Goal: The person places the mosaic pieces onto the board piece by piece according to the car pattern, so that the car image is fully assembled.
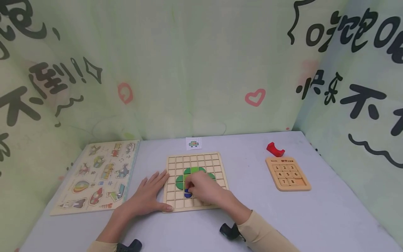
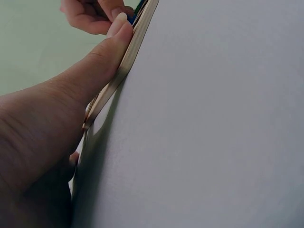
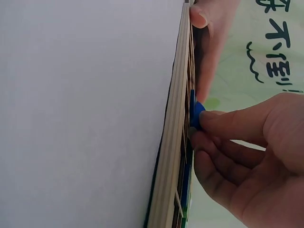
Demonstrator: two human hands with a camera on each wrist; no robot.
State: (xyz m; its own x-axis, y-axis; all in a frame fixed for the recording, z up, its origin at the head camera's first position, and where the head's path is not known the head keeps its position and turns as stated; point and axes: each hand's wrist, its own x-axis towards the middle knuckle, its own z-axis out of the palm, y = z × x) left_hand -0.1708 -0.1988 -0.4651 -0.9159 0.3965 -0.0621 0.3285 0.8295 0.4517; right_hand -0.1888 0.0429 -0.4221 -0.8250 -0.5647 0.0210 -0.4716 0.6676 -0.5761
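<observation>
A wooden grid board (image 1: 201,160) lies on the table in the head view, with dark green rounded pieces (image 1: 179,185) and light green square pieces (image 1: 194,170) set in its cells. My left hand (image 1: 146,196) rests along the board's left side, fingers spread and thumb on the near left corner. Over the middle of the board, my right hand (image 1: 204,187) pinches a small blue piece (image 3: 197,114) between thumb and fingertips. Blue pieces (image 1: 188,195) show just below those fingers in the head view. The right hand hides part of the green shape.
A small picture card (image 1: 193,143) lies behind the board. On the left is a large wooden picture puzzle (image 1: 104,154). A wooden number puzzle (image 1: 288,175) lies to the right, with a red curved piece (image 1: 275,149) behind it. Printed curtains (image 1: 189,70) enclose the table.
</observation>
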